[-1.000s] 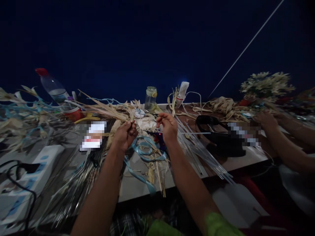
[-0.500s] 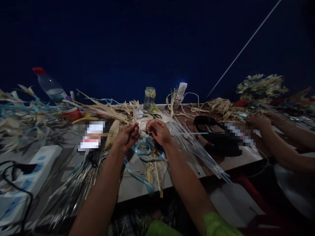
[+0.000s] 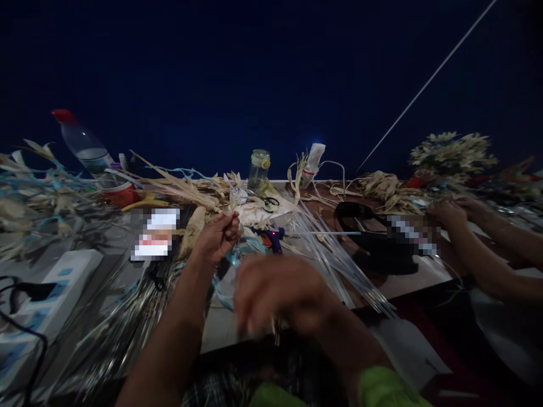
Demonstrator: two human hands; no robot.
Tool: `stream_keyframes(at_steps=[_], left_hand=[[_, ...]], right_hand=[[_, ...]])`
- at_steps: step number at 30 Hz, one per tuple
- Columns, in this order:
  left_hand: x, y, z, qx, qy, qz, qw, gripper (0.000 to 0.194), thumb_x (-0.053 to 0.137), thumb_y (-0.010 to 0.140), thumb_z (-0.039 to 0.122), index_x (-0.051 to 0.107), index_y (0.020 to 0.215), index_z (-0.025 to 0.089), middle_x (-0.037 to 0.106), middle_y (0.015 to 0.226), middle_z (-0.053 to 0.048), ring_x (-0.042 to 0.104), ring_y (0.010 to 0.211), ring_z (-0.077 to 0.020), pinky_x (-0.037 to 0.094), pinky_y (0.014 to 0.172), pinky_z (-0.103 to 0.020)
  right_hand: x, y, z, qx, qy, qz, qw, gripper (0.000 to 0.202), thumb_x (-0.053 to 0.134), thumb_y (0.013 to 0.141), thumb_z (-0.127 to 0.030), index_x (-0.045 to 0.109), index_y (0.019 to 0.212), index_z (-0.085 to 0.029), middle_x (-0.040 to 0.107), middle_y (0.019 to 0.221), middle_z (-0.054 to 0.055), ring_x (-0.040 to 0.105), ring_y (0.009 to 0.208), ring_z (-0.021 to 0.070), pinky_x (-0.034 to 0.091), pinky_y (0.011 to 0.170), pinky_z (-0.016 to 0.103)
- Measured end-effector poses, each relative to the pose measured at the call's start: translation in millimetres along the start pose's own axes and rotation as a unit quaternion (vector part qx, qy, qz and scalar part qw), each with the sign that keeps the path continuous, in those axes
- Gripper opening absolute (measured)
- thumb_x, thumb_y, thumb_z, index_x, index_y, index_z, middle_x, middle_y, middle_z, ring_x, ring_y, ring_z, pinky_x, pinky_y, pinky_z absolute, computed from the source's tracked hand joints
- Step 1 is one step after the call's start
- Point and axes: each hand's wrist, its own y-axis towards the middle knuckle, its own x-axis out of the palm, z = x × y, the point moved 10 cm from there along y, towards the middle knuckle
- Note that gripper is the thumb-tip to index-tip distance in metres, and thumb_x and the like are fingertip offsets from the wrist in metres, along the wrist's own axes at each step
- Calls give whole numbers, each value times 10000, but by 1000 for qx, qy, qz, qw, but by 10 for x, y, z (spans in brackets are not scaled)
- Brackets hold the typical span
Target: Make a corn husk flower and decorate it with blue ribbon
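My left hand [image 3: 218, 237] is closed in a pinch over the middle of the table. A small pale piece of dried husk [image 3: 233, 199] rises from its fingertips. My right hand [image 3: 282, 291] hangs nearer the table's front edge, smeared by motion, so its fingers cannot be made out. Just beyond it lies a blue glue gun [image 3: 275, 237] with an orange trigger and a small red light. A clear glue stick [image 3: 326, 233] points right from its back. Light-blue ribbon [image 3: 252, 244] curls between my hands, partly hidden by the right one.
Black-handled scissors [image 3: 271, 203] and a lidded clear cup [image 3: 258, 168] are farther back. Clear sticks [image 3: 335, 254] spread to the right. Thin wires [image 3: 136, 316], a power strip [image 3: 55, 305] and a red-capped bottle [image 3: 87, 147] occupy the left. Another person's hands [image 3: 452, 212] work at far right.
My right hand has come away from beside the left and moved down toward me, uncovering the glue gun. My left hand keeps its pinch in nearly the same place.
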Motion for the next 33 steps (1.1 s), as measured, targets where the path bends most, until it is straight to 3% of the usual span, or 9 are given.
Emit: stream_keyframes(at_steps=[3, 5, 7, 9, 11, 16, 20, 26, 33], left_hand=[[17, 15, -17, 0, -9, -13, 1000, 103, 618, 704, 170, 544, 739, 108, 473, 566, 30, 317, 399, -9, 302, 404, -149], [34, 20, -20, 3, -13, -22, 1000, 98, 611, 709, 165, 535, 729, 106, 464, 556, 34, 300, 387, -6, 282, 392, -147], [31, 20, -19, 5, -12, -20, 1000, 109, 618, 705, 162, 526, 718, 104, 464, 556, 32, 294, 383, -4, 266, 384, -146], [18, 17, -12, 9, -12, -15, 1000, 127, 630, 699, 166, 522, 709, 101, 471, 563, 28, 300, 386, -3, 266, 385, -145], [8, 16, -11, 8, -13, -13, 1000, 133, 641, 691, 164, 528, 716, 98, 479, 571, 26, 310, 394, -2, 273, 391, -141], [-14, 23, -30, 0, 2, -10, 1000, 155, 659, 679, 186, 550, 736, 92, 485, 567, 29, 315, 391, 2, 284, 399, -142], [-48, 23, -37, 1, 18, 8, 1000, 171, 671, 659, 195, 538, 698, 94, 481, 540, 32, 312, 379, 2, 279, 397, -142], [-122, 52, -16, 13, 29, 32, 999, 174, 670, 639, 173, 515, 679, 106, 478, 529, 44, 273, 357, 12, 270, 394, -135], [-175, 47, 44, 57, 72, 84, 992, 224, 672, 643, 273, 577, 735, 92, 466, 540, 36, 317, 383, 2, 262, 391, -140]], right_hand=[[-551, -56, 883, 121, 68, 186, 973, 163, 431, 768, -140, 559, 677, -183, 610, 765, 11, 574, 703, 93, 457, 701, 262], [-929, -274, 1399, 189, 62, 318, 927, 102, 469, 723, -135, 545, 668, -175, 604, 778, 6, 567, 678, 90, 451, 703, 263], [-1138, -489, 1819, 261, 78, 376, 886, 54, 500, 726, -207, 541, 749, -182, 589, 687, -16, 532, 547, 80, 439, 603, 245], [-1222, -613, 2120, 341, 57, 358, 868, 209, 506, 751, -351, 550, 866, -181, 543, 561, -41, 467, 442, 79, 400, 512, 230], [-1312, -677, 2285, 393, -6, 331, 858, 331, 487, 747, -461, 575, 843, -156, 566, 577, -17, 502, 488, 92, 400, 532, 230], [-1593, -669, 2425, 437, -284, 286, 804, 440, 407, 779, -492, 585, 579, -142, 591, 584, 35, 543, 602, 130, 388, 587, 232], [-1606, -645, 2729, 499, -409, 175, 744, 411, 393, 805, -447, 637, 667, -145, 648, 726, 86, 591, 741, 180, 405, 655, 252], [-1531, -689, 3106, 543, -444, 81, 708, 356, 485, 764, -335, 578, 1063, -164, 609, 1082, 126, 563, 982, 245, 417, 795, 321], [-1432, -731, 3206, 557, -461, 26, 690, 328, 456, 788, -285, 575, 1049, -127, 602, 1080, 172, 523, 1052, 273, 388, 848, 356]])
